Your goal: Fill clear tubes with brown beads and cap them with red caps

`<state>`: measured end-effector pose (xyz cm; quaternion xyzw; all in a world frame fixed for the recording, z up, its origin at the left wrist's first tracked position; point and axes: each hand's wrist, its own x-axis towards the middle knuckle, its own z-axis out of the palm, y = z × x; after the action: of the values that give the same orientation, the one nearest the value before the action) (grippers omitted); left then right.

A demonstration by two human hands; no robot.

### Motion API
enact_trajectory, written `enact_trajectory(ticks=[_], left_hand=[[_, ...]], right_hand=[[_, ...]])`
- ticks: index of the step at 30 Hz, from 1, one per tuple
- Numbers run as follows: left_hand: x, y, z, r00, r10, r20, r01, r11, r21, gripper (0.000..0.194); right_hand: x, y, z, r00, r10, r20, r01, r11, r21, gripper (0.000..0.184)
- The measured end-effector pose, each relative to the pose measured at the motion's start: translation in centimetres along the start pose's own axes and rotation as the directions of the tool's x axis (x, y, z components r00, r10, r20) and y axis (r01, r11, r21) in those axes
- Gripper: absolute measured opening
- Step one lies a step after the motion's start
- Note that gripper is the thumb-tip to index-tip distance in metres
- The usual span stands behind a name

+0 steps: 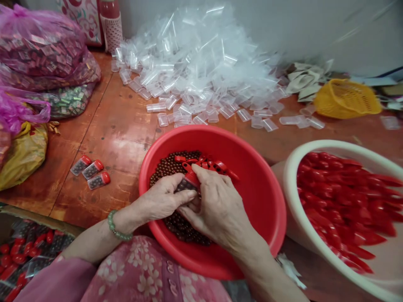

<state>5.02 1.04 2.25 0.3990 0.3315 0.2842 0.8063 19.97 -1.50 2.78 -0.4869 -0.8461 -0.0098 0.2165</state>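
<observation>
Over the red basin [281,214], my left hand [157,198] pinches a small clear plastic container [183,186] of dark beads between thumb and fingers. My right hand [220,205] is closed around the container's other end, with its thumb against the red cap [191,178]. Its fingertips are partly hidden, and whether the cap is fully seated I cannot tell. Below both hands, dark brown beads [168,165] cover the basin's left side. Several loose red caps [217,165] lie on the beads towards the back.
Three filled containers [92,169] lie on the wooden table [116,147]. Behind is a heap of clear empty containers [195,75]. A white tub [292,201] of red pieces stands right, near a yellow basket [346,98]. Stuffed bags [40,50] and a box of filled containers [28,247] are left.
</observation>
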Motion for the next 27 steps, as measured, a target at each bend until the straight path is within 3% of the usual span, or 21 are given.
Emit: enact_trajectory(ticks=[5, 13, 17, 22, 27], left_hand=[[0.0, 0.1, 0.0, 0.999, 0.025, 0.040, -0.026, 1.000, 0.008, 0.013], [-0.2, 0.0, 0.1, 1.000, 0.020, 0.008, -0.021, 0.993, 0.120, 0.007], [-0.1, 0.1, 0.0, 0.998, 0.055, -0.008, -0.055, 0.998, 0.019, 0.020], [-0.1, -0.2, -0.1, 0.999, 0.029, 0.032, -0.024, 0.989, -0.147, 0.048], [-0.9, -0.5, -0.1, 0.998, 0.056, 0.026, -0.051, 0.985, -0.163, 0.053]], right_hand=[[0.3, -0.2, 0.5, 0.988, -0.029, -0.150, 0.027, 0.999, -0.016, 0.056], [0.2, -0.1, 0.4, 0.992, -0.086, -0.090, 0.084, 0.996, -0.018, 0.055], [0.2, 0.1, 0.3, 0.995, -0.089, -0.038, 0.088, 0.995, -0.049, 0.059], [0.6, 0.3, 0.5, 0.976, -0.165, -0.144, 0.146, 0.980, -0.134, 0.060], [1.4, -0.2, 0.1, 0.936, -0.287, -0.204, 0.272, 0.957, -0.100, 0.051]])
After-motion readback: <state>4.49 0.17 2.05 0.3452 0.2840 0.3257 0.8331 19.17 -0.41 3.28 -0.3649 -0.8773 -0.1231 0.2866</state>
